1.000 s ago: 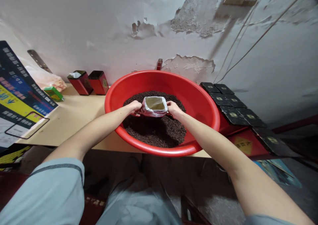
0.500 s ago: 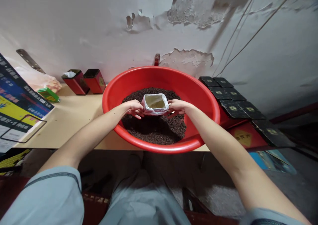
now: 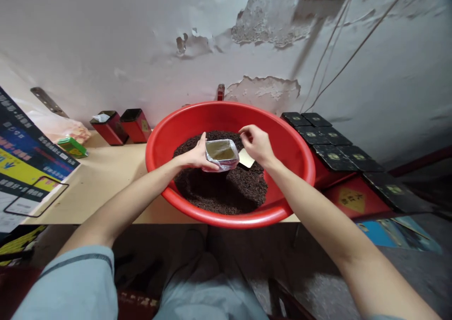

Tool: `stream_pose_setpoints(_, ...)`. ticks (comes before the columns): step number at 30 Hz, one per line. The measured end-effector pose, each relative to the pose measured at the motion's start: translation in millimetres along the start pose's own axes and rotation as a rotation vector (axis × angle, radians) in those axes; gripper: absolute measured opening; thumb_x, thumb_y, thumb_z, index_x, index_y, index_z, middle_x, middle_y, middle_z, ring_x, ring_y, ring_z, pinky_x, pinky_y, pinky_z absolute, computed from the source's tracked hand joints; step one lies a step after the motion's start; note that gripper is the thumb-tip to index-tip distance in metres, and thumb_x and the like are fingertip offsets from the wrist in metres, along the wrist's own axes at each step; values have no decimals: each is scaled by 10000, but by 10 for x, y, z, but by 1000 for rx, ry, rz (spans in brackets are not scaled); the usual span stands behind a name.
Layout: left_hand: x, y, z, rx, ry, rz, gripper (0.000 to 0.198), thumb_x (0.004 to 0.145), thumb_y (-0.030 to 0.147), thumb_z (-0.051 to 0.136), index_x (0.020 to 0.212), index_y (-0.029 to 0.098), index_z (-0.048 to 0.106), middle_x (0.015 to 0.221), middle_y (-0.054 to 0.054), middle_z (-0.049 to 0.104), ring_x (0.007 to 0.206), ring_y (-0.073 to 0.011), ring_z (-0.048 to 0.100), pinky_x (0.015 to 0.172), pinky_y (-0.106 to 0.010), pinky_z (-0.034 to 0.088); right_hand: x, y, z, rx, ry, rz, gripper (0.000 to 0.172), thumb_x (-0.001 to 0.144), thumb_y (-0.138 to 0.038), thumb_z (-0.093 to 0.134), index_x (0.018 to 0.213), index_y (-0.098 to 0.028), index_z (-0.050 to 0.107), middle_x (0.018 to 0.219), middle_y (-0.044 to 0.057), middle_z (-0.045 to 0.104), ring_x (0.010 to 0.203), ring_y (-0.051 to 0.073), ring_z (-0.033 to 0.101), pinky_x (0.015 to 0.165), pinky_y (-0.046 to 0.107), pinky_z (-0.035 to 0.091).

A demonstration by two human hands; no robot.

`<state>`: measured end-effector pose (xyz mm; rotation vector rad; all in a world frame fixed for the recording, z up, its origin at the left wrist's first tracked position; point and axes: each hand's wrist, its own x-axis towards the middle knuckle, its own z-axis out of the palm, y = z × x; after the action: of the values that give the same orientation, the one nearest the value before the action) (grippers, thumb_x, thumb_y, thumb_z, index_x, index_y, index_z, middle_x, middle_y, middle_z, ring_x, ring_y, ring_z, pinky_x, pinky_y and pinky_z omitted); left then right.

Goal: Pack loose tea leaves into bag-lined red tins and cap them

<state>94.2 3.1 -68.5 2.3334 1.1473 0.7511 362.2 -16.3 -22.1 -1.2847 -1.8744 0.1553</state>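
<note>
My left hand (image 3: 200,156) grips the side of an open tin (image 3: 222,152) lined with a clear plastic bag, thumb up along its left edge. The bag is folded over the rim, and the lower tin is in shadow. My right hand (image 3: 257,144) is just right of the tin, apart from it, with fingers curled; whether they hold anything is hidden. A pale card-like piece (image 3: 246,159) shows below those fingers, over dark loose tea-like leaves (image 3: 226,202). The leaves lie in a large red basin (image 3: 233,220).
The basin rests on a wooden table (image 3: 127,188). Two red tins (image 3: 136,124) and a small green box (image 3: 72,146) stand at left, near a printed board (image 3: 28,164). Several black-lidded red tins (image 3: 334,157) crowd the right side. A peeling wall (image 3: 197,70) rises behind.
My right hand has left the tin's right side and moved up and right, fingers curling. My left hand has shifted its grip along the tin's left side. The pale piece shows more fully.
</note>
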Motion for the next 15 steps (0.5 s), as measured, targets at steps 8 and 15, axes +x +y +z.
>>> stream_pose_setpoints(8, 222, 236, -121, 349, -71, 361, 1246, 689, 299, 817, 1687, 207, 77, 1496, -216, 487, 1351, -394, 509, 1016, -550, 566, -183, -210, 248, -377, -619, -437, 230, 956, -148, 611, 1107, -114, 782, 1109, 191, 778, 1035, 276, 742, 940, 385, 548)
stream_pose_setpoints(15, 252, -72, -246, 434, -130, 493, 1336, 714, 298, 817, 1672, 195, -108, 1487, -241, 476, 1339, -399, 529, 1029, -557, 563, -203, -480, 341, -628, -869, -223, 305, 963, -51, 520, 1007, -61, 822, 1092, 228, 796, 1076, 283, 756, 996, 369, 488)
